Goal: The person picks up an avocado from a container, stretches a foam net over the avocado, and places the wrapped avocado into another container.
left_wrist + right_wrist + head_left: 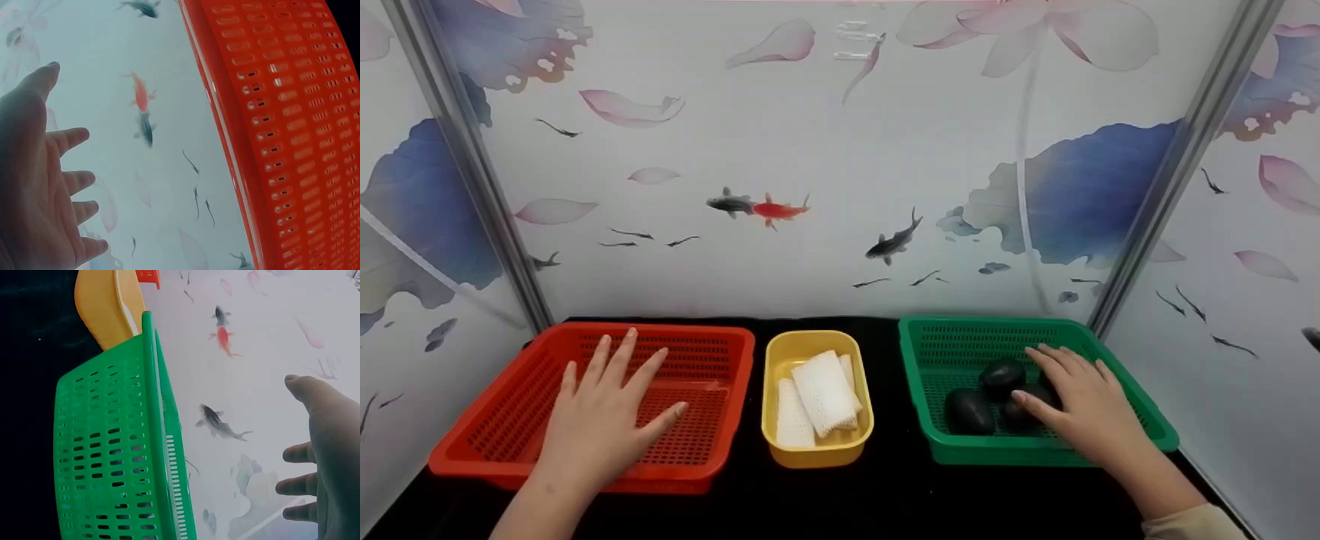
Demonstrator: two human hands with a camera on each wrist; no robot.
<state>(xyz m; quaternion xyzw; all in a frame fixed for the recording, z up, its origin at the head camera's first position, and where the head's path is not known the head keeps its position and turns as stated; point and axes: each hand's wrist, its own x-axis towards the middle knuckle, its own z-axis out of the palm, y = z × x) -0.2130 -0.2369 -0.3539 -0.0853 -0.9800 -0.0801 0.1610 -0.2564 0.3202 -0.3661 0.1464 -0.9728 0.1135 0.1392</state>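
My left hand (604, 412) hovers over the red basket (735, 405), fingers spread and straight, holding nothing. In the left wrist view the same hand (42, 185) is apart from the basket's slotted wall (292, 135). Over the right side of the green basket (990, 448) is my right hand (1084, 405), its fingers extended. Beneath and beside it lie several smooth black oval objects (969, 411), partly hidden by the hand. The right wrist view has this hand (332, 455) above the green basket's rim (154, 410), with nothing in its grasp.
Between the baskets stands a yellow container (817, 456) with folded white mesh cloths (825, 394) inside. All three sit on a black surface (885, 502). White panels (810, 262) printed with fish and petals, joined by metal posts (472, 165), rise behind and on both sides.
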